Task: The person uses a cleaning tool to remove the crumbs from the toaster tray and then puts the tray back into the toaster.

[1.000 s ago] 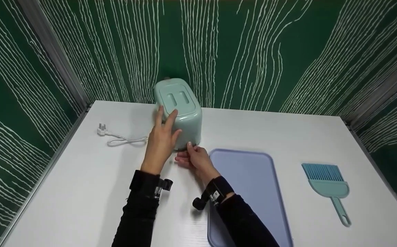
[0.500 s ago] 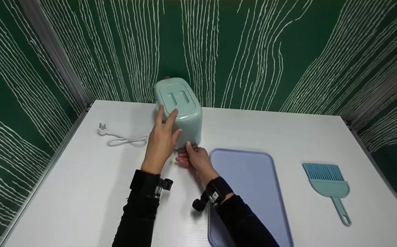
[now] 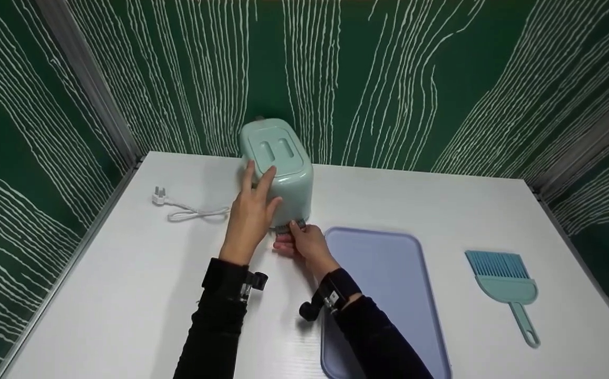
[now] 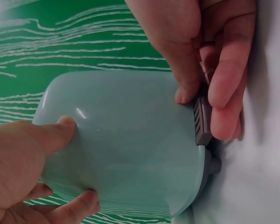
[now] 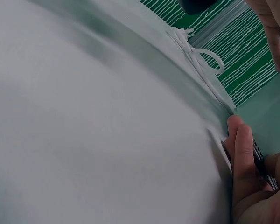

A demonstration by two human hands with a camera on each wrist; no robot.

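Observation:
A mint-green toaster (image 3: 295,197) stands at the back of the white table, a lid with two recessed slots on its top. My left hand (image 3: 249,218) rests on its near left corner, fingers spread and fairly straight; in the left wrist view the thumb presses the glossy end face. At the bottom of that face, my right hand (image 3: 311,247) pinches the ridged dark grey end of the crumb tray (image 4: 203,122) between thumb and fingers. The tray sticks out a little from the toaster's base. How much of it lies inside is hidden.
Left of the toaster lies its white power cord with a plug (image 3: 159,198). A lilac tray (image 3: 383,279) lies under my right forearm. Farther right is a teal hand brush (image 3: 504,287). Green walls with white lines (image 3: 389,79) stand behind and beside the table.
The dark grey end of the crumb tray has come into view at the toaster's base, between my right thumb and fingers. My left hand keeps its place on the toaster.

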